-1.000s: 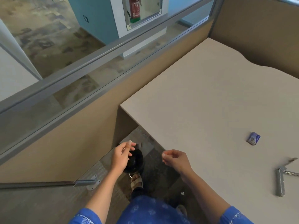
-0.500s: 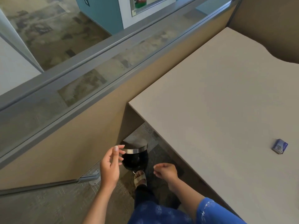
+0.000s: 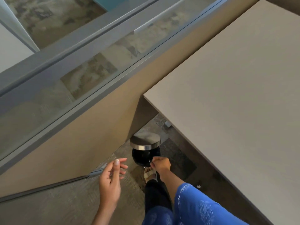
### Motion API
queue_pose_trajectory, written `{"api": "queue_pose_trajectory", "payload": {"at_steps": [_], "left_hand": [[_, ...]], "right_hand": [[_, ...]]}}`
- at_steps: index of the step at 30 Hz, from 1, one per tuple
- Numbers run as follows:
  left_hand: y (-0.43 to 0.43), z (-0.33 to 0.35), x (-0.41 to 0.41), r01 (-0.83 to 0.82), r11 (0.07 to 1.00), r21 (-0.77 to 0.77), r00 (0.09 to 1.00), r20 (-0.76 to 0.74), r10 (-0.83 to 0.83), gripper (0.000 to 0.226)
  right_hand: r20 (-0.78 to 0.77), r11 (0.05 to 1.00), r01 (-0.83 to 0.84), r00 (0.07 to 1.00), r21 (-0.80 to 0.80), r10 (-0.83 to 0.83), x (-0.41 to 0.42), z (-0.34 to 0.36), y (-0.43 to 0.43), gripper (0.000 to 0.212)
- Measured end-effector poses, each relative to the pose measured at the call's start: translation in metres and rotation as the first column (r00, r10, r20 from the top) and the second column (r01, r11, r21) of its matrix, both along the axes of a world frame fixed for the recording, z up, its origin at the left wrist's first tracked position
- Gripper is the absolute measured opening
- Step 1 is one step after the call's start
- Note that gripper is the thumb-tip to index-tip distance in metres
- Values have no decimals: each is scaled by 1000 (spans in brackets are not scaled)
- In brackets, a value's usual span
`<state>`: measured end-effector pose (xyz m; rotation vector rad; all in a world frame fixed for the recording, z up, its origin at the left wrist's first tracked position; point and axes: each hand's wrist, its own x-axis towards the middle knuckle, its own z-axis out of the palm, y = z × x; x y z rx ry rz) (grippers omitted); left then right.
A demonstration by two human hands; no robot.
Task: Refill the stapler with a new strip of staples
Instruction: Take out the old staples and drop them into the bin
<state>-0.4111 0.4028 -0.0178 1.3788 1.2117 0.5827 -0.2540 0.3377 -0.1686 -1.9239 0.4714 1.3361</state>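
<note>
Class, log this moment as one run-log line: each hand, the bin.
right hand: pinched over pedal bin | left hand: open, empty | bin lid: raised | stapler: out of view

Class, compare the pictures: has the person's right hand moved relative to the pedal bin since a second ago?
Yes. The right hand has moved toward the pedal bin; it was well to the bin's right, and now its fingers sit at the open bin's rim.

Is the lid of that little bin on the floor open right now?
Yes, the bin's silver lid is tipped up, showing the dark inside, with a foot at its base.
</note>
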Motion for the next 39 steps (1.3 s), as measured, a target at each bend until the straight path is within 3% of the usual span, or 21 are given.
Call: {"api": "queue_pose_trajectory", "payload": {"at_steps": [4,9,16,18,22,25,30,33,39], "left_hand": [[0,-1,-7,-15,1000,-4,1000,-12,15,29],[-3,-2,14,23,1000,6,999,-24,-23,28],[-19,-4,82,186,983,4,982,-29,-186,27],[-26,1,103,236,971,21,972,-11,-236,29],[-45,18,143,343,936,81,938,11,-345,25],[-65,28,166,424,900,103,904,13,-427,26],[-112,45,200,533,823,195,841,-19,-540,35],[-141,51,226,615,757,220,784,-66,-617,22],[-211,64,282,771,539,339,616,-179,-767,25]], "right_hand": [[14,991,122,992,53,-123,10,4,-6,25],[43,999,-7,999,54,5,24,25,-29,28],[174,919,-146,981,366,87,51,105,-50,14],[300,878,-250,945,408,130,62,133,-58,14],[600,844,-445,776,301,195,86,177,-86,18],[695,808,-537,677,243,241,92,196,-113,21],[743,864,-436,659,253,115,122,219,-175,20],[764,902,-354,644,247,44,146,227,-219,21],[801,945,-198,590,261,-98,179,235,-311,21]]}}
